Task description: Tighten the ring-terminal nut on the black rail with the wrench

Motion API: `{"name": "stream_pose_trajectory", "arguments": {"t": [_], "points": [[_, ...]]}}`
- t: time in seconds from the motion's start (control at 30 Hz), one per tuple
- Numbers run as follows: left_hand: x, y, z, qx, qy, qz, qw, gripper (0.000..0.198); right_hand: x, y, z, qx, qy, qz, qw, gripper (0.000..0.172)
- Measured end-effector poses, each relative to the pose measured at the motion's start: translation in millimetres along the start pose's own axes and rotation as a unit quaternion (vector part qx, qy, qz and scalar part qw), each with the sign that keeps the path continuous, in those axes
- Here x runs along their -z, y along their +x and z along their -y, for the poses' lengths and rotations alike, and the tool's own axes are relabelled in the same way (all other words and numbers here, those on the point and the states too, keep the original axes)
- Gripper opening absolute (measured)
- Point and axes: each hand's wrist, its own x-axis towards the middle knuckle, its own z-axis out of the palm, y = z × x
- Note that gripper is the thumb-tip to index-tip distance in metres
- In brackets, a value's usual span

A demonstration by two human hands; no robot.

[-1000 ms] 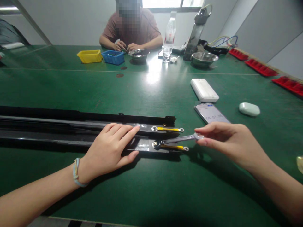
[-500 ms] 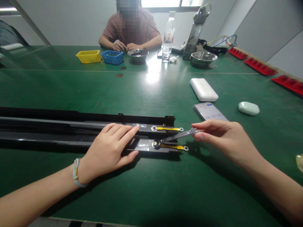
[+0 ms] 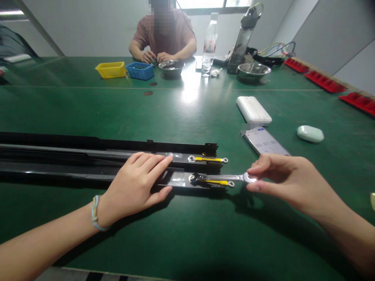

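Pinching the wrench [image 3: 221,178] at its 3 o'clock end: right hand [image 3: 293,180]; ring [image 3: 196,179] sits around bolt [image 3: 192,178] at 9. Left hand [image 3: 139,183] lies spread over rails [image 3: 58,173], farther toward 9; best keep ring flat, rails pinned.

There's one wrench [image 3: 224,177], two yellow leads [image 3: 209,159], apparently two rails [image 3: 73,174].

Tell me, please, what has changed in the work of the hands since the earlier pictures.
The free end of the wrench has swung towards the wearer, and the right hand, pinching it, moved with it. Nothing was newly grasped or let go. Unchanged: the wrench's other end sits on the near black rail, and the left hand lies across both rails.
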Motion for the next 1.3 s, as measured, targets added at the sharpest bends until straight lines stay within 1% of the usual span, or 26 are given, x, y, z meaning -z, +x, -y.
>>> {"name": "stream_pose_trajectory", "arguments": {"t": [0.17,0.27,0.4,0.53,0.67,0.8,0.97,1.03,1.17,1.3], "points": [[-0.8,0.6,-2.5,-0.002,0.000,-0.002,1.000,0.052,-1.6,4.1,1.4,-0.046,0.025,-0.029,0.998,0.028],[-0.1,0.1,-2.8,-0.003,0.000,-0.002,1.000,0.052,-2.9,7.5,-2.5,-0.068,0.046,-0.042,0.996,0.030],[0.7,0.1,-2.2,-0.004,0.003,-0.004,1.000,0.052,-2.9,13.2,-14.2,-0.071,0.096,-0.024,0.993,0.028],[0.4,0.6,-2.1,-0.004,0.004,-0.003,1.000,0.052,-3.2,16.8,-21.1,-0.096,0.130,-0.018,0.987,0.026],[-0.4,0.6,-1.4,-0.003,0.007,-0.001,1.000,0.053,-2.7,16.1,-18.5,-0.101,0.113,-0.020,0.988,0.026],[-0.1,0.1,-0.1,-0.002,0.006,-0.004,1.000,0.053,-1.4,13.6,-9.8,-0.104,0.094,-0.011,0.990,0.023],[1.7,-2.0,2.1,0.001,0.005,-0.004,1.000,0.052,-2.1,9.2,-0.7,-0.136,0.115,0.046,0.983,0.029],[2.4,-2.9,3.0,0.001,0.004,-0.004,1.000,0.052,-2.7,7.7,0.5,-0.144,0.120,0.060,0.980,0.029],[2.9,-3.3,3.9,0.003,0.002,-0.004,1.000,0.052,-2.8,6.6,0.3,-0.148,0.118,0.054,0.981,0.028],[2.2,-2.2,2.9,0.004,-0.002,-0.002,1.000,0.052,-1.8,7.7,-1.8,-0.131,0.090,0.022,0.987,0.024]]}}
